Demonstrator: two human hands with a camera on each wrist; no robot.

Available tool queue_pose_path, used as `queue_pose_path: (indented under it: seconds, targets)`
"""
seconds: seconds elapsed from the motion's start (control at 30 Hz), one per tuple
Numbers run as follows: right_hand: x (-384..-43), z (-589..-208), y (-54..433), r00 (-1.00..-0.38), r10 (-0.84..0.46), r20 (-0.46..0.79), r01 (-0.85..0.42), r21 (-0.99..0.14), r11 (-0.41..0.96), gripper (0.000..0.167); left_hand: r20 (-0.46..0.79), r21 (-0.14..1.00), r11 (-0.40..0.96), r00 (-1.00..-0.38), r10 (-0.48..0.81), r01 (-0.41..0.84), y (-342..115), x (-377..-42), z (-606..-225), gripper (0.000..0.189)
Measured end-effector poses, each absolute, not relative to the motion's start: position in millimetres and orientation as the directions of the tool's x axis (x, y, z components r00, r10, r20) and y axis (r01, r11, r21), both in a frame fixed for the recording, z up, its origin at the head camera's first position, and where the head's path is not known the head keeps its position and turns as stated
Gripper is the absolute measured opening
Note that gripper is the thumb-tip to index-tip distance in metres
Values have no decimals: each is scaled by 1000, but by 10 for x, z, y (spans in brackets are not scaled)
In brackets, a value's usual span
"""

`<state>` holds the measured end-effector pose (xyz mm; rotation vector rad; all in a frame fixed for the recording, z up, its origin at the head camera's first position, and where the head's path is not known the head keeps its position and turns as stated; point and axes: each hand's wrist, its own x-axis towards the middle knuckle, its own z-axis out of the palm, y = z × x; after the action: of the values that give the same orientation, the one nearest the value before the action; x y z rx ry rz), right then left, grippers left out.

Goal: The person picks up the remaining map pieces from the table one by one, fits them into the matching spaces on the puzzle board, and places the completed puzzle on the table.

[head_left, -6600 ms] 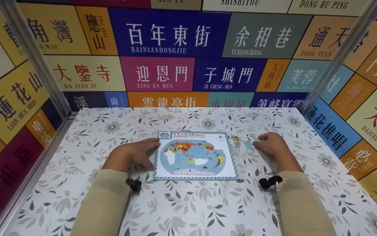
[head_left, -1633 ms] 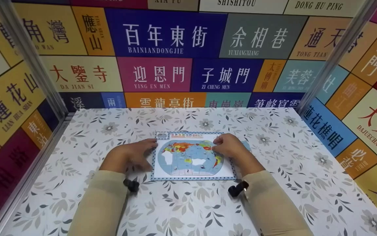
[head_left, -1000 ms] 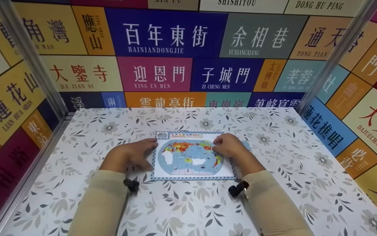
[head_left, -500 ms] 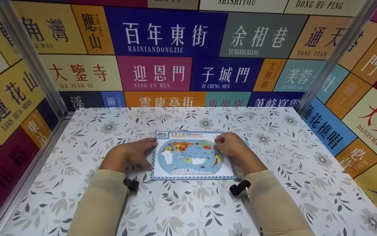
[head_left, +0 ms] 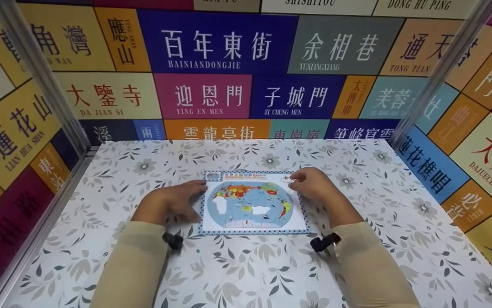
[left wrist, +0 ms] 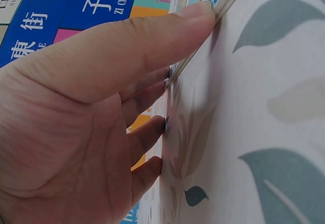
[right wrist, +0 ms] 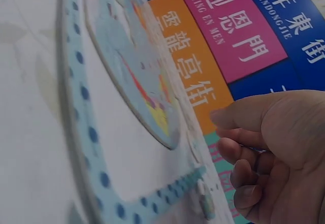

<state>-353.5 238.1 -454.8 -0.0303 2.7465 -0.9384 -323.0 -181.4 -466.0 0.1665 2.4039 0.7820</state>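
Observation:
A world map jigsaw puzzle (head_left: 253, 224) in a dotted blue frame lies flat, with two white gaps in its oval. My left hand (head_left: 172, 201) rests beside its left border, fingers spread. In the left wrist view the thumb (left wrist: 195, 18) touches the frame's edge, and the other fingertips reach the table. Over the puzzle's upper right corner is my right hand (head_left: 314, 185). Its fingers are loosely bent with nothing between them in the right wrist view. Beyond the dotted border there, a small loose puzzle piece (right wrist: 206, 203) lies on the table, hidden behind the right hand in the head view.
The table (head_left: 250, 273) wears a white cloth with grey leaves and flowers. Panels with coloured name signs (head_left: 216, 40) enclose it at the back and both sides, with metal posts (head_left: 53, 85) in the corners. A small black wrist camera (head_left: 325, 242) is on each sleeve.
My right hand went from the loose pieces at right onto the map's upper right, stayed there, and has now drawn back off the oval. The left hand has kept its place.

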Motion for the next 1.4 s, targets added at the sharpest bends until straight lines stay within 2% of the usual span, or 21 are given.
queue_pose_path:
  seconds: [0.23, 0.63, 1.0, 1.4]
  targets:
    - [-3522, -4406, 2722, -987, -74, -141, 27, -606, 795, 48, -490, 588, 808, -812, 316, -41, -1826, -3235, -4650, 109]
    - [-3530, -4348, 2942, -988, -25, -154, 74, -603, 795, 47, -494, 583, 812, -810, 316, -39, -1835, -3256, -4657, 110]
    - [-3527, -4443, 3139, -989, -45, -139, 52, -618, 784, 51, -485, 573, 820, -809, 332, -8, -1827, -3244, -4661, 109]
    - [-3566, -4578, 3292, -985, 29, -168, 129, -625, 770, 51, -502, 573, 818, -812, 299, -53, -1806, -3253, -4656, 109]
